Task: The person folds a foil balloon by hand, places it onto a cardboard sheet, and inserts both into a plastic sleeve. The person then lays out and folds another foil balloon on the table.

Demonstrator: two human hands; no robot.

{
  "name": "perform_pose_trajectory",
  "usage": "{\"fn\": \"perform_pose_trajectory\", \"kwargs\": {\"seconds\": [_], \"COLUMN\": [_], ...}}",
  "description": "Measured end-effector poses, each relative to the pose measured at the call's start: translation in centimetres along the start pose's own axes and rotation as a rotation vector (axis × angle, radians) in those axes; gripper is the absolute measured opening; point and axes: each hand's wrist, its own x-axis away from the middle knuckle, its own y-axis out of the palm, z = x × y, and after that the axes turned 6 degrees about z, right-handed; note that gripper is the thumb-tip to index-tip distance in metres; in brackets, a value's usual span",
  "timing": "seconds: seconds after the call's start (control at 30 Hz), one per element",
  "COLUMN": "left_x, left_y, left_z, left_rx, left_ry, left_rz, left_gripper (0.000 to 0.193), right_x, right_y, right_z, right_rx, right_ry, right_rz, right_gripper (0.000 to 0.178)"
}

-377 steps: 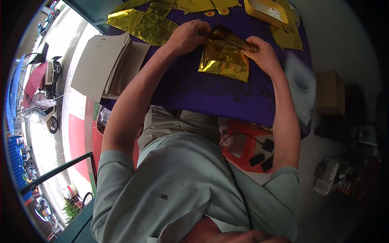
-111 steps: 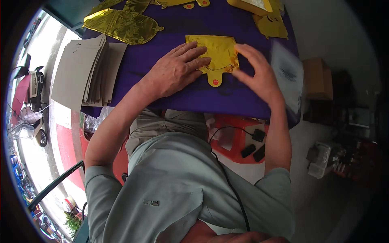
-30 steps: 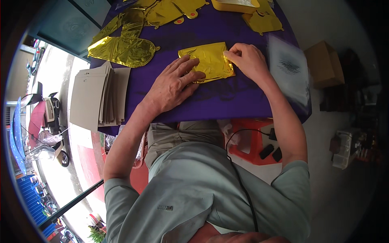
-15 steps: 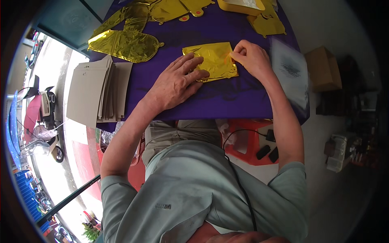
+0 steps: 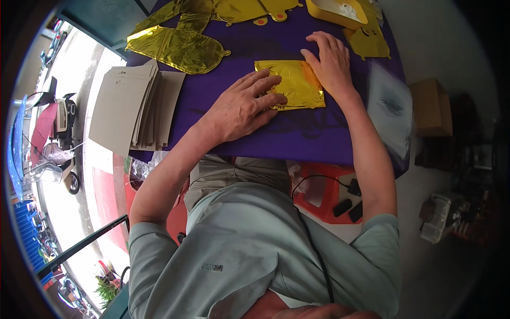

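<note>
A folded gold foil balloon (image 5: 298, 85) lies flat as a rough rectangle on the purple tablecloth (image 5: 234, 146). Across its left part my left hand (image 5: 247, 103) rests with fingers spread, pressing lightly on the foil. My right hand (image 5: 332, 64) is raised just past the upper right corner, thumb and fingers apart, holding nothing. Beyond the left hand, another gold foil balloon (image 5: 180, 50) is spread out flat. More gold foil (image 5: 247, 9) with small red-and-pink round marks lies at the far edge.
Grey-brown cardboard sheets (image 5: 122, 109) are stacked at the table's left. Clear plastic bags (image 5: 390, 106) lie at the right edge, near a cardboard box (image 5: 431, 109). A yellow tray (image 5: 337, 20) with white contents stands at the far right, beside further gold foil (image 5: 369, 42).
My right hand has let go of the foil's right edge and moved up and away, its fingers spreading. My left hand stays on the foil. The whole view has shifted slightly.
</note>
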Motion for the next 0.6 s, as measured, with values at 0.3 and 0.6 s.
{"fn": "perform_pose_trajectory", "kwargs": {"seconds": [0.3,0.6], "left_x": [0.7,2.2], "left_y": [0.0,0.4], "left_z": [-0.4,1.3], "left_rx": [-0.015,0.071], "left_ry": [0.021,0.032], "left_rz": [0.038,-0.009], "left_gripper": [0.034,0.034], "right_x": [2.2,5.1], "right_y": [-5.5,-9.3], "right_z": [-4.0,-5.4], "right_rx": [-0.186,-0.17], "right_ry": [-0.213,-0.21], "right_rz": [-0.377,-0.527], "right_gripper": [0.07,0.097]}}
